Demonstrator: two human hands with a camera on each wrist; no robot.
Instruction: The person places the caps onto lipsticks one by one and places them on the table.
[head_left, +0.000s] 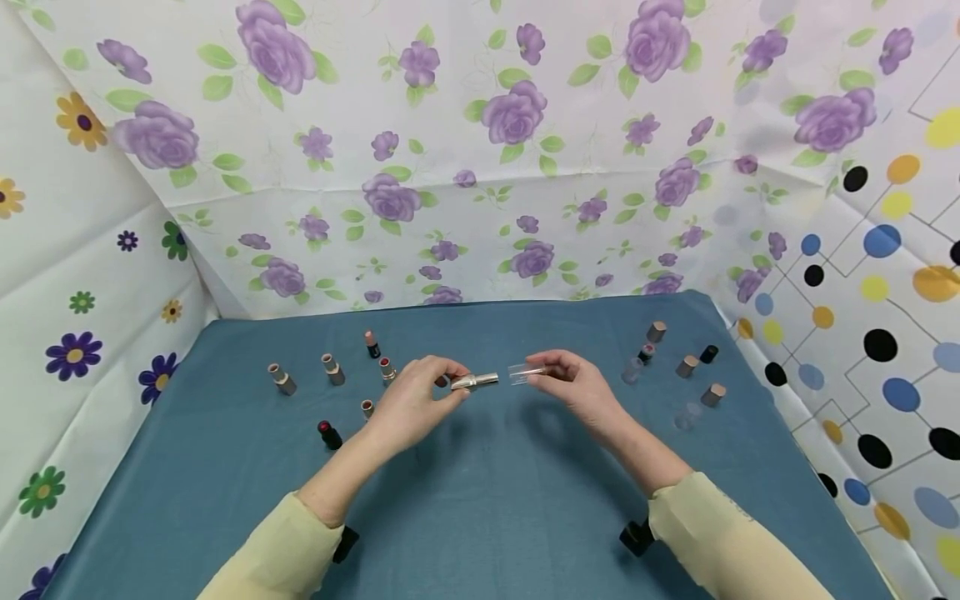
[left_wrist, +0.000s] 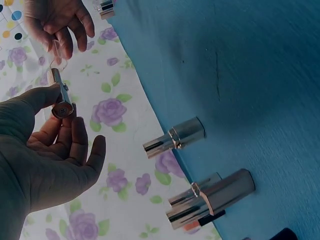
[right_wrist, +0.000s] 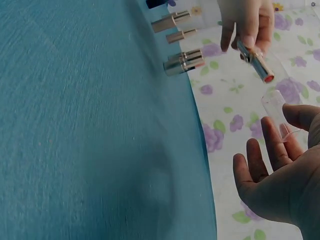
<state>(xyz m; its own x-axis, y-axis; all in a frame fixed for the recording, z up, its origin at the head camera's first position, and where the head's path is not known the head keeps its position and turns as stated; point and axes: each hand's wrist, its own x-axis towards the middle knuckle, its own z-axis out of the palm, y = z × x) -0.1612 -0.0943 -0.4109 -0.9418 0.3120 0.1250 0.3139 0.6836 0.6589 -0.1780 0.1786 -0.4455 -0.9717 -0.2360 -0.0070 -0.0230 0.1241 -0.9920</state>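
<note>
While pinching a lipstick [head_left: 476,381] in left hand [head_left: 411,402], a clear cap [head_left: 519,374] in right hand [head_left: 583,389], hovering in head view between uncapped lipsticks [head_left: 283,380] and loose caps [head_left: 713,395], seemingly with several already separated. In left wrist view, lining both up. In right wrist view, showing a gap, leaving unclear what remains.
</note>
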